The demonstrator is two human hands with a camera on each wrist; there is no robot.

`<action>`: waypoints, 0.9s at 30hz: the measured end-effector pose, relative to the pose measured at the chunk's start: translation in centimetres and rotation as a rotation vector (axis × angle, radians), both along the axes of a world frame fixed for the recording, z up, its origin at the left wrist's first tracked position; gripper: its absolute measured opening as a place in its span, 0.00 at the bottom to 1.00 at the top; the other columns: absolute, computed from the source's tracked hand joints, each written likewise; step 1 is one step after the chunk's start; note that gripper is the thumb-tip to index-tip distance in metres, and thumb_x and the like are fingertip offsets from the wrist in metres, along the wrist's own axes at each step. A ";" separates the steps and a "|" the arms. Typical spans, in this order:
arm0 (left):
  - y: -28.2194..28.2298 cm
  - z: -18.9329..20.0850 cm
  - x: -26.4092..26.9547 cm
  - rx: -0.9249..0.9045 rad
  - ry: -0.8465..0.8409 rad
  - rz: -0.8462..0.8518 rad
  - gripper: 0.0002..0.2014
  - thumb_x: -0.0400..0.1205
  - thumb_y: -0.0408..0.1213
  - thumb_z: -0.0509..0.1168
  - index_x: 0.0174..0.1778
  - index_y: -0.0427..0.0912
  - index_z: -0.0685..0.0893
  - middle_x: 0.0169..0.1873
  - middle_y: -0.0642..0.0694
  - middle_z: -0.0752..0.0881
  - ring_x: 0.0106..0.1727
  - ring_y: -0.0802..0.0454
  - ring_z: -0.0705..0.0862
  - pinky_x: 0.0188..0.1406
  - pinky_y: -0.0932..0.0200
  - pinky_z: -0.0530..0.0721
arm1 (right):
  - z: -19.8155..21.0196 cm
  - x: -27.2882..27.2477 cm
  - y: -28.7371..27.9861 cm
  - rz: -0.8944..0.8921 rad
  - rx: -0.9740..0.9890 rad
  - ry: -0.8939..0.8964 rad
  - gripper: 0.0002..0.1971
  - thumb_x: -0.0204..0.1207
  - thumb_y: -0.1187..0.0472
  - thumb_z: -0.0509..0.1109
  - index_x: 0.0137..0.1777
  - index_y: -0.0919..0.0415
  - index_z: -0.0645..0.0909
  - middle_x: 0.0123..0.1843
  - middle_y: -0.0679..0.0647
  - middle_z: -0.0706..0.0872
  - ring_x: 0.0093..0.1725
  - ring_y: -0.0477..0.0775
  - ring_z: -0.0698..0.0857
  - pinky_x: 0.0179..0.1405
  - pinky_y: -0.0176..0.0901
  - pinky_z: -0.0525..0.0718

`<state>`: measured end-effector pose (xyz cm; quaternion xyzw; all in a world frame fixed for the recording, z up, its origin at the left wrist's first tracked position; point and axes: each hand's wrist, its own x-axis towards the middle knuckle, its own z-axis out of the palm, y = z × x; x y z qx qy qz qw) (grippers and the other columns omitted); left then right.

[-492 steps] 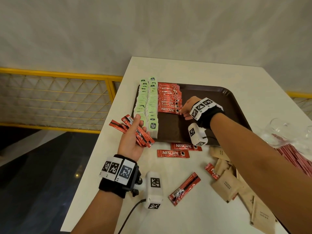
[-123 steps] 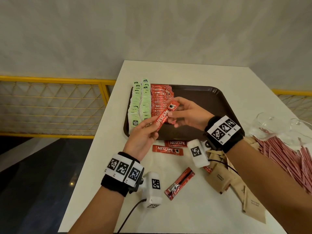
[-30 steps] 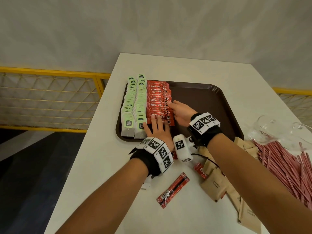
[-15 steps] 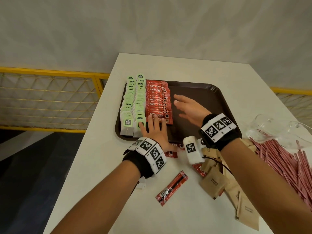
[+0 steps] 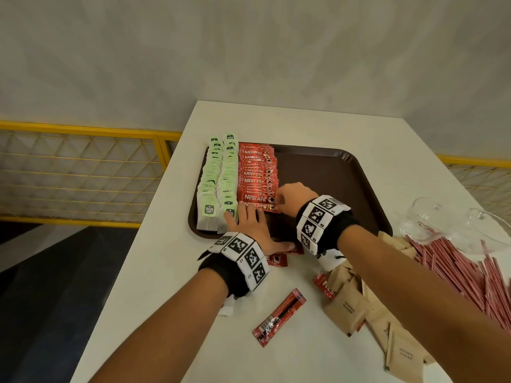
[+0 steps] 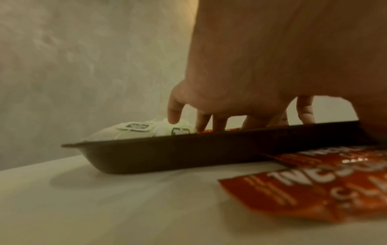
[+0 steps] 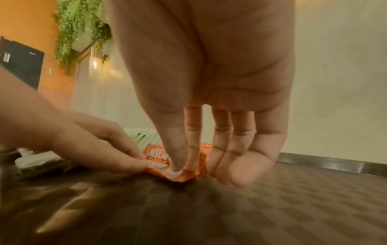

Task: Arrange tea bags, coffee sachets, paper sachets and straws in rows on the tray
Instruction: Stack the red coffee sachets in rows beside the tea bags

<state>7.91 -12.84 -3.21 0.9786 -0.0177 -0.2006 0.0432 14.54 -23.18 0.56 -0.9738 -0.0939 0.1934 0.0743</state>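
Note:
A brown tray point(image 5: 331, 189) holds two rows of green tea bags point(image 5: 218, 183) at its left and, beside them, a row of red coffee sachets point(image 5: 255, 175). My left hand point(image 5: 250, 225) lies flat with straight fingers against the near end of that row, its fingertips on the nearest sachet point(image 5: 257, 206). My right hand point(image 5: 278, 203) is at that sachet's right end. In the right wrist view its thumb and index finger point(image 7: 184, 167) pinch the sachet's point(image 7: 159, 155) lifted end. The left wrist view shows the left hand's fingers point(image 6: 209, 119) reaching over the tray wall point(image 6: 188, 149).
Loose coffee sachets lie on the white table: one point(image 5: 279, 317) near me, others point(image 5: 276, 259) by the tray's front edge. Brown paper sachets point(image 5: 348, 308) are heaped to the right, with red straws point(image 5: 456, 272) and a tipped glass point(image 5: 431, 217) beyond. Yellow railing point(image 5: 83, 131) stands past the table's left edge.
My right hand, raised and open over the tray half a second ago, has come down onto the nearest sachet's right end. The left hand has stayed at the row's near end.

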 end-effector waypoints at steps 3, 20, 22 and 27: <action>0.1 0.2 -0.1 0.009 -0.002 -0.001 0.56 0.68 0.78 0.54 0.83 0.42 0.48 0.82 0.39 0.46 0.83 0.40 0.41 0.76 0.33 0.40 | -0.1 0.1 0.2 -0.001 0.011 0.005 0.10 0.78 0.61 0.68 0.57 0.63 0.81 0.58 0.59 0.84 0.56 0.61 0.84 0.57 0.51 0.83; -0.1 0.5 -0.4 -0.001 0.012 -0.023 0.54 0.70 0.77 0.52 0.83 0.41 0.49 0.82 0.40 0.47 0.83 0.41 0.42 0.76 0.33 0.39 | 0.1 1.0 -0.2 -0.136 0.123 0.079 0.14 0.70 0.63 0.77 0.54 0.65 0.80 0.56 0.61 0.86 0.56 0.61 0.85 0.57 0.49 0.84; -0.1 0.6 -0.5 -0.008 0.000 -0.024 0.53 0.72 0.76 0.53 0.83 0.41 0.49 0.82 0.41 0.48 0.83 0.42 0.43 0.77 0.33 0.40 | 0.1 1.1 -0.3 -0.151 0.148 0.060 0.12 0.71 0.63 0.76 0.52 0.65 0.81 0.56 0.62 0.86 0.56 0.61 0.85 0.57 0.49 0.84; -0.3 0.8 -0.7 -0.039 -0.019 -0.035 0.48 0.76 0.71 0.53 0.83 0.41 0.50 0.81 0.42 0.50 0.82 0.45 0.45 0.77 0.34 0.40 | 0.2 1.2 -0.1 -0.151 0.158 0.033 0.08 0.72 0.62 0.75 0.43 0.62 0.78 0.53 0.62 0.87 0.53 0.61 0.86 0.56 0.49 0.85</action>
